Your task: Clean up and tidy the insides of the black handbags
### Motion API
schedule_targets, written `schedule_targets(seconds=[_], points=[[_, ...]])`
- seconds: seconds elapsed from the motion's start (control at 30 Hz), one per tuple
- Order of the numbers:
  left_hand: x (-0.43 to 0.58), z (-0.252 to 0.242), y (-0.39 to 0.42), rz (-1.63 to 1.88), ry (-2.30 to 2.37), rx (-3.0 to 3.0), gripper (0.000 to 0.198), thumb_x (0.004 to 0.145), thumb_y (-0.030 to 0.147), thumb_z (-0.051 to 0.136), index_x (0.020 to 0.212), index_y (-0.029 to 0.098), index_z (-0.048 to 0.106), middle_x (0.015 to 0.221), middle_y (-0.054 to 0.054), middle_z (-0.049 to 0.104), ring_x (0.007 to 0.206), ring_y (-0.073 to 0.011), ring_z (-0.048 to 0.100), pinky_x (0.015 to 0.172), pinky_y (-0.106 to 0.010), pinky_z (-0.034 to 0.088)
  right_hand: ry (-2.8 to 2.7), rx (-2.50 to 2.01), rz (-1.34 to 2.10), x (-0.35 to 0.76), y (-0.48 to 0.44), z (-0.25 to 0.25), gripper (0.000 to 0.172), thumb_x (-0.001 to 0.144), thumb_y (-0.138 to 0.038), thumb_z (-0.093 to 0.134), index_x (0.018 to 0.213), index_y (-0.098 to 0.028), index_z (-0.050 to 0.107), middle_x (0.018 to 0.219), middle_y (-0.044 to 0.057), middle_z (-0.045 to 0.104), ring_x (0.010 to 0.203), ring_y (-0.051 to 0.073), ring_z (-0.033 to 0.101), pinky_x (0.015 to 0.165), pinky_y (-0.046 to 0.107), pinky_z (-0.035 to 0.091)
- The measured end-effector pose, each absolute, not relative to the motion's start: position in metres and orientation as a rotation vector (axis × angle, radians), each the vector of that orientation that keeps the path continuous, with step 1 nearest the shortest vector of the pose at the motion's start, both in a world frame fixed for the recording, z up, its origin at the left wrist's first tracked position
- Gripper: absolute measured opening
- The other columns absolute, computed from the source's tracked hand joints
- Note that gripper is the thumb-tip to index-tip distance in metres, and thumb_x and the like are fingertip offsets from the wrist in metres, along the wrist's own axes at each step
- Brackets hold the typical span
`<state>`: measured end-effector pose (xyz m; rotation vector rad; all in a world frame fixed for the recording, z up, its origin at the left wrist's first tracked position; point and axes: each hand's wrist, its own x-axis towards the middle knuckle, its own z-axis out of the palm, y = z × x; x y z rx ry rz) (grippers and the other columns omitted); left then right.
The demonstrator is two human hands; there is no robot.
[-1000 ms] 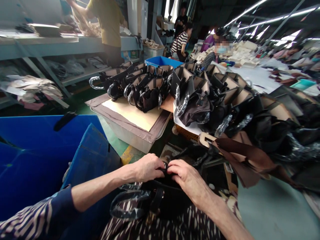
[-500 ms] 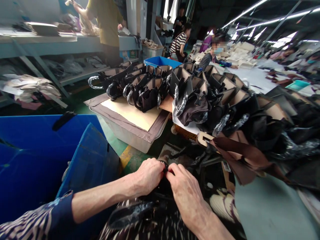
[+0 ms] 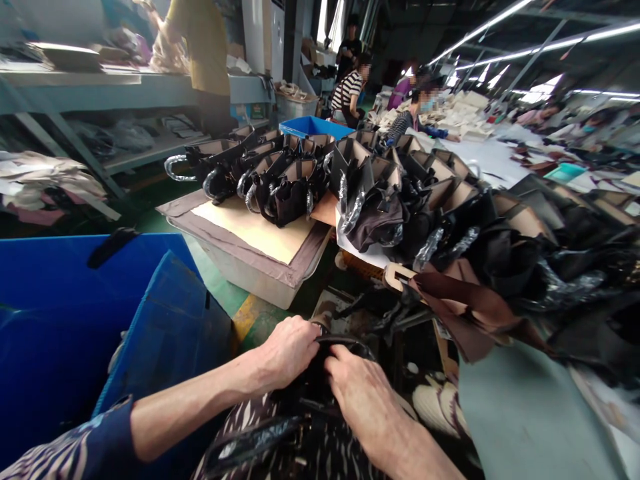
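Note:
A black handbag (image 3: pixel 310 417) lies on my lap at the bottom centre, its plastic-wrapped handle (image 3: pixel 255 437) pointing toward me. My left hand (image 3: pixel 287 350) is closed on the bag's top edge, fingers curled over it. My right hand (image 3: pixel 357 393) pinches the same black edge just to the right of the left hand; the two nearly touch. A thin black strap (image 3: pixel 345 341) arches between the fingertips. Much of the bag is hidden under my hands and forearms.
A blue plastic bin (image 3: pixel 100 320) stands at my left. Ahead, a low covered box (image 3: pixel 250 247) bears a row of black bags (image 3: pixel 265 180). More black and brown bags (image 3: pixel 450 220) pile on the right table (image 3: pixel 525 413). Several people work at the back.
The view shifted a little to the right and down. My hands slid slightly along the bag's top edge, and the right hand drew back toward me.

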<state>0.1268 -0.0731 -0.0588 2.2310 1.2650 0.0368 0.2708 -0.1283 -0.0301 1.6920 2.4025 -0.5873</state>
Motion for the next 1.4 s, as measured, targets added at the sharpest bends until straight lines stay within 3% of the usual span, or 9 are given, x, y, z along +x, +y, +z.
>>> schedule_targets(seconds=[0.27,0.4,0.53,0.63,0.73,0.8,0.97,1.1,1.4], points=[[0.124,-0.055,-0.071,0.04,1.233,2.219,0.021,0.079,0.02,0.042,0.077,0.016,0.063,0.073,-0.006,0.066,0.07,-0.018,0.061,0.064,-0.024,0.042,2.176,1.991,-0.692,0.295,-0.129,-0.029,0.019,0.08,-0.011,0.044,0.093,-0.022,0.053,0.089,0.003,0.065,0.082,0.02,0.062,0.07,0.03,0.043],[0.121,-0.052,-0.07,0.054,1.195,2.21,0.02,0.079,0.02,0.043,0.078,0.017,0.062,0.07,-0.005,0.065,0.067,-0.0167,0.06,0.061,-0.022,0.039,2.391,2.017,-0.765,0.308,-0.119,-0.03,0.029,0.077,-0.007,0.044,0.1,-0.025,0.05,0.103,0.0,0.06,0.087,0.016,0.06,0.072,0.027,0.043],[0.118,-0.052,-0.068,0.069,1.165,2.182,0.019,0.079,0.021,0.043,0.075,0.017,0.061,0.065,-0.003,0.062,0.059,-0.0137,0.055,0.055,-0.02,0.035,2.513,2.016,-0.655,0.311,-0.106,-0.032,0.022,0.077,-0.012,0.045,0.094,-0.026,0.051,0.103,0.0,0.053,0.081,0.014,0.058,0.068,0.026,0.043],[0.115,-0.05,-0.067,0.096,1.126,2.161,0.02,0.08,0.021,0.042,0.074,0.016,0.06,0.063,-0.002,0.06,0.055,-0.0112,0.05,0.053,-0.019,0.034,2.545,2.039,-0.658,0.314,-0.099,-0.034,0.019,0.072,-0.012,0.048,0.086,-0.025,0.051,0.103,-0.001,0.051,0.089,0.015,0.054,0.074,0.027,0.043],[0.113,-0.047,-0.068,0.083,1.108,2.142,0.021,0.081,0.02,0.04,0.072,0.015,0.058,0.06,-0.001,0.057,0.052,-0.01,0.046,0.052,-0.019,0.032,2.509,2.133,-0.767,0.319,-0.095,-0.038,0.033,0.067,-0.008,0.047,0.095,-0.025,0.05,0.114,0.0,0.047,0.102,0.015,0.049,0.085,0.027,0.039],[0.112,-0.045,-0.069,0.077,1.087,2.128,0.022,0.082,0.02,0.039,0.071,0.015,0.057,0.06,-0.001,0.056,0.053,-0.01,0.047,0.053,-0.018,0.033,2.383,2.214,-0.947,0.324,-0.094,-0.042,0.043,0.066,-0.01,0.048,0.106,-0.025,0.046,0.116,0.001,0.049,0.099,0.014,0.051,0.084,0.026,0.039],[0.106,-0.049,-0.066,0.106,1.022,2.114,0.022,0.082,0.02,0.039,0.072,0.015,0.058,0.065,-0.001,0.057,0.059,-0.0107,0.05,0.058,-0.018,0.035,2.116,2.201,-1.28,0.336,-0.094,-0.048,0.019,0.07,-0.026,0.05,0.084,-0.024,0.062,0.08,-0.003,0.062,0.083,0.016,0.054,0.071,0.026,0.037],[0.095,-0.055,-0.052,0.119,0.905,2.082,0.022,0.081,0.021,0.04,0.075,0.015,0.061,0.068,0.0,0.058,0.063,-0.0099,0.051,0.062,-0.017,0.036,2.093,2.023,-1.566,0.343,-0.093,-0.046,0.017,0.068,-0.027,0.051,0.072,-0.018,0.065,0.063,-0.004,0.058,0.068,0.014,0.052,0.062,0.023,0.034],[0.089,-0.063,-0.042,0.085,0.839,1.928,0.027,0.081,0.029,0.043,0.086,0.014,0.064,0.071,0.001,0.058,0.066,-0.0104,0.05,0.062,-0.016,0.038,2.027,1.936,-1.721,0.347,-0.085,-0.049,0.018,0.07,-0.03,0.051,0.065,-0.017,0.062,0.056,-0.004,0.051,0.057,0.01,0.042,0.054,0.022,0.029]])
